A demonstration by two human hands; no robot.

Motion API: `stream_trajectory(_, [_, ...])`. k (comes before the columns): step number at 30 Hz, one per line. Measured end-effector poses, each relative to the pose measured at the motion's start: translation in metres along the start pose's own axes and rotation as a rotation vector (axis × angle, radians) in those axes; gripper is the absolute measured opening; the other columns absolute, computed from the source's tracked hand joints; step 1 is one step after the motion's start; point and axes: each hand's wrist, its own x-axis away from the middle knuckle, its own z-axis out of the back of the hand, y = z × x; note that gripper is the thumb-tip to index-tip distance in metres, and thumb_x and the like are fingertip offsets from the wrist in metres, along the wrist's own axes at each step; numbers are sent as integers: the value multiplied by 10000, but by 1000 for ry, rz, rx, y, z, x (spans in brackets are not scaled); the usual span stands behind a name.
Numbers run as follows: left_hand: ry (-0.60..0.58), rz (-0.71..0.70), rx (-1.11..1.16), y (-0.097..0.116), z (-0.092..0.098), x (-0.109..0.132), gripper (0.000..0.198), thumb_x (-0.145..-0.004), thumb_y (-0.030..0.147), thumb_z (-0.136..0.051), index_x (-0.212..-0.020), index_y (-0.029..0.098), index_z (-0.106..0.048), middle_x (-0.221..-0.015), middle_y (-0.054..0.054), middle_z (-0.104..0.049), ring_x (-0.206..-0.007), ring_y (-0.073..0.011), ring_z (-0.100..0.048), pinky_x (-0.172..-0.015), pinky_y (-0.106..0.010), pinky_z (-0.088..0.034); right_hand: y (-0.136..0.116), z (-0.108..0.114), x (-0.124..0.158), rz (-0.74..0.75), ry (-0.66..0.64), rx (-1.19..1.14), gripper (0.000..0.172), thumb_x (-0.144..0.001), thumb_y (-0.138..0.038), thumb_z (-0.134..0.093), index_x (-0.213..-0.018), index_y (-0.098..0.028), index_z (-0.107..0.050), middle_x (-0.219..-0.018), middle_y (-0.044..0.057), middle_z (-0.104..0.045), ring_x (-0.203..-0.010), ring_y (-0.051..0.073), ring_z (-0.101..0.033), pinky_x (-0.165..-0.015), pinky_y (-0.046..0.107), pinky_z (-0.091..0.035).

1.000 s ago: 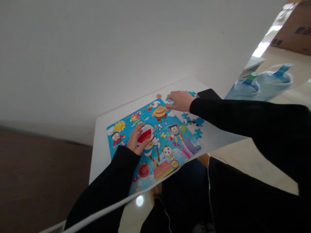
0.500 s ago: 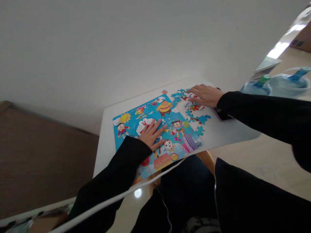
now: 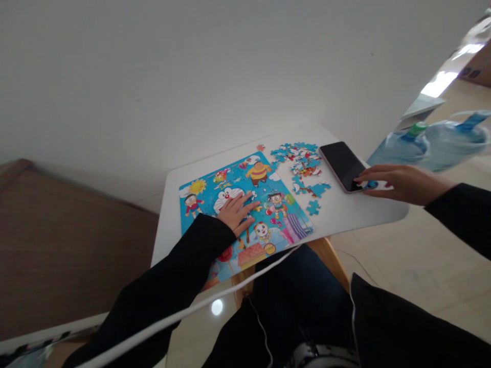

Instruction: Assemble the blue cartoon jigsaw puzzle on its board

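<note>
My left hand (image 3: pixel 235 213) lies flat on the blue cartoon jigsaw puzzle (image 3: pixel 207 191), fingers spread, covering part of its middle. To the right, my right hand (image 3: pixel 402 181) pinches a small blue and white puzzle piece (image 3: pixel 371 184) between thumb and fingers. It is over the lower right corner of the black-screened phone (image 3: pixel 343 161). Loose puzzle pieces (image 3: pixel 305 163) form a patchy heap between puzzle and phone. One blue piece (image 3: pixel 313 207) lies apart at the heap's near end, and an orange piece (image 3: pixel 261 147) sits by the puzzle's far corner.
The white table (image 3: pixel 345 212) stands against a pale wall (image 3: pixel 192 76). A white cable (image 3: pixel 192 308) runs across in front of the table's near edge. Large clear water bottles (image 3: pixel 456 135) stand on the floor at right. A brown wooden panel (image 3: pixel 76 250) is at left.
My right hand has moved from the loose pieces rightward to the phone's near corner, now with a puzzle piece in its fingers. The phone is uncovered. My left hand stays on the puzzle.
</note>
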Motion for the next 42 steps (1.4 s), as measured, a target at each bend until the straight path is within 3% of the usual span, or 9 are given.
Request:
stream_trajectory(3, [73, -9, 12, -1, 1, 0, 416, -839, 488, -460, -1168, 266, -585, -1315, -88, -466, -1251, -293, -363, -1058, -444, -234, -5, -3, 3, 52, -105, -55, 405, -835, -532, -443, -1033, -265, -676, -1074, 129, -647, -790, 153, -620, -633, 272, -483])
stream_trajectory(9, [69, 33, -52, -1, 7, -6, 339, -801, 463, -513, -1015, 224, -625, -1206, -115, -511, -1143, -299, -436, -1009, -465, -285, -40, 2, -33, 131, -41, -70, 336, -855, -444, -423, -870, -231, -682, -932, 111, -670, -819, 187, -606, -716, 320, -482])
stream_trajectory(12, [37, 30, -77, 1, 9, -9, 411, -813, 482, -504, -1116, 217, -590, -1308, -122, -453, -1217, -312, -379, -1029, -462, -261, -54, -6, -60, 86, 7, -54, 354, -861, -423, -384, -873, -223, -677, -908, 88, -663, -798, 196, -602, -708, 333, -483])
stream_trajectory(16, [-32, 73, -60, 3, 12, -14, 503, -818, 536, -479, -1233, 257, -532, -1334, -98, -449, -1216, -323, -370, -1037, -479, -235, -56, -24, -85, 118, 20, 32, 399, -876, -383, -347, -961, -193, -688, -998, 96, -657, -920, 236, -581, -804, 374, -463])
stream_trajectory(21, [-40, 42, -84, 4, 13, -24, 450, -814, 538, -475, -1143, 258, -605, -1203, -109, -523, -1110, -313, -426, -991, -476, -276, -51, -24, -81, 116, 12, 62, 433, -860, -449, -381, -1124, -223, -640, -1101, 95, -634, -990, 256, -559, -830, 414, -456])
stream_trajectory(26, [1, 15, -134, 4, 12, -30, 450, -787, 546, -495, -1052, 206, -625, -1052, -129, -538, -1009, -307, -452, -939, -462, -319, -49, -15, -66, 197, -179, -15, 423, -817, -512, -447, -1082, -257, -657, -1097, 60, -650, -1020, 230, -576, -879, 391, -454])
stream_trajectory(30, [2, 40, -138, 4, 10, -30, 453, -770, 542, -512, -1012, 168, -599, -976, -135, -540, -962, -317, -459, -907, -480, -336, -48, -20, -66, 219, -239, -9, 438, -812, -485, -466, -1161, -263, -610, -1170, 46, -624, -1078, 230, -554, -879, 394, -458])
stream_trajectory(35, [37, 70, -29, 4, 9, -28, 409, -751, 522, -560, -981, 183, -566, -969, -115, -541, -983, -307, -491, -916, -450, -361, -55, -20, -77, 184, -296, 13, 415, -784, -439, -493, -1131, -256, -627, -1105, 51, -650, -1026, 235, -584, -842, 382, -464])
stream_trajectory(42, [22, 138, -13, 7, 10, -26, 390, -749, 452, -625, -1014, 181, -533, -1016, -101, -584, -1000, -276, -568, -872, -381, -441, -65, -10, -92, 61, -456, -129, 350, -662, -441, -621, -938, -228, -649, -821, 23, -673, -646, 160, -601, -599, 287, -453])
